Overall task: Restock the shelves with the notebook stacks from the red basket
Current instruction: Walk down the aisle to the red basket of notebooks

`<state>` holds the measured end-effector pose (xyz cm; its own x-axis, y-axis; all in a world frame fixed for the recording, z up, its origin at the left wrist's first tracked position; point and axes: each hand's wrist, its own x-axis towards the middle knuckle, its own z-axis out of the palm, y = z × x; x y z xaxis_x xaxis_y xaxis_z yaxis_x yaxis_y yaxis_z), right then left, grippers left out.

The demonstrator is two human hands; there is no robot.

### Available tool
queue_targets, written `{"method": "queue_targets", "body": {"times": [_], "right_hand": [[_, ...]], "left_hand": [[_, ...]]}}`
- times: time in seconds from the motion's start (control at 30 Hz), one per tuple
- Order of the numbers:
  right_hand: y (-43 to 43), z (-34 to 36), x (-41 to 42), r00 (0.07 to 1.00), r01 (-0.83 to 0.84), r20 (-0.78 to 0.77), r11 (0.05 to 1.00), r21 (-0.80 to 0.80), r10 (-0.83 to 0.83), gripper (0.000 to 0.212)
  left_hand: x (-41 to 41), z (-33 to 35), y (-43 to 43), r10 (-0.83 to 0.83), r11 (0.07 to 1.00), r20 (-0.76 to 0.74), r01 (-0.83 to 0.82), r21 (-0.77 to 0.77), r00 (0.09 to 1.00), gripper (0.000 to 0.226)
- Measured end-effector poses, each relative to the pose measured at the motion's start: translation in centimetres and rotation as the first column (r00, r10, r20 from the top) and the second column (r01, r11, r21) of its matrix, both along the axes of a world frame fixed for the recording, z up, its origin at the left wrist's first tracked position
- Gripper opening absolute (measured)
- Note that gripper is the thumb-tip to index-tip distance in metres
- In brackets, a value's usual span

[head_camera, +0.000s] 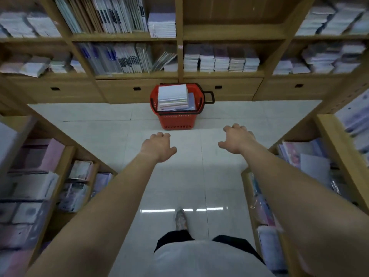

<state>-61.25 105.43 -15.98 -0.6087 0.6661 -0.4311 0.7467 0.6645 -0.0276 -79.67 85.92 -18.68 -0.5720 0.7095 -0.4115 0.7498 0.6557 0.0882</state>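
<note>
A red basket [175, 121] stands on the white floor against the far wooden shelving. Notebook stacks [173, 96] with pale covers fill it above the rim. My left hand [158, 146] and my right hand [236, 139] are stretched out ahead, palms down, fingers loosely curled and apart, holding nothing. Both hands hover short of the basket, one on each side of its line. The far shelf [221, 73] just above the basket holds a row of low notebook stacks [220, 60].
Wooden shelves packed with notebooks line the aisle on the left [40, 176] and right [319, 166]. Drawers [135, 89] with dark handles run under the far shelves. The upper middle-right compartment [233, 15] is bare. White tiled floor [119, 126] lies between. My foot [180, 218] is below.
</note>
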Motion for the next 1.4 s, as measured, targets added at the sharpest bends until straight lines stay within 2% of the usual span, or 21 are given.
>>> {"method": "queue_targets", "body": {"times": [0.2, 0.4, 0.77, 0.93, 1.07, 1.13, 1.3, 1.4], "right_hand": [[7.6, 0.3, -10.3, 0.999, -0.008, -0.046, 1.0, -0.01, 0.008, 0.069], [18.0, -2.3, -18.8, 0.999, -0.017, -0.044, 0.999, -0.04, 0.015, 0.068], [39.7, -3.7, -33.0, 0.998, -0.058, 0.015, 0.993, -0.106, 0.06, 0.06], [45.1, -3.8, -40.7, 0.992, -0.124, -0.009, 0.982, -0.14, 0.124, 0.052], [48.2, -4.5, -47.8, 0.978, -0.204, 0.011, 0.97, -0.133, 0.208, 0.064], [49.7, -5.2, -51.1, 0.966, -0.251, 0.032, 0.958, -0.137, 0.258, 0.063], [52.3, -6.3, -58.8, 0.913, -0.374, 0.117, 0.917, -0.142, 0.39, 0.076], [53.0, -7.0, -63.0, 0.884, -0.432, 0.119, 0.887, -0.163, 0.453, 0.076]], "left_hand": [[-10.1, -0.5, 8.1, -0.004, 1.0, 0.003, 0.005, -0.013, 1.0, 0.063], [-19.6, -1.9, 18.2, 0.036, 0.999, 0.029, -0.036, 0.007, 0.999, 0.061], [-33.3, -2.8, 35.5, 0.211, 0.977, 0.097, -0.211, -0.005, 0.973, 0.058], [-38.3, -4.3, 39.5, 0.262, 0.965, 0.086, -0.259, -0.042, 0.961, 0.058], [-43.4, -6.1, 42.0, 0.342, 0.94, 0.118, -0.337, -0.058, 0.932, 0.06], [-45.9, -7.3, 43.2, 0.382, 0.924, 0.141, -0.377, -0.06, 0.913, 0.062], [-51.0, -9.9, 45.0, 0.495, 0.866, 0.242, -0.498, -0.054, 0.835, 0.063], [-52.8, -11.0, 45.3, 0.573, 0.811, 0.271, -0.582, -0.055, 0.773, 0.061]]}}
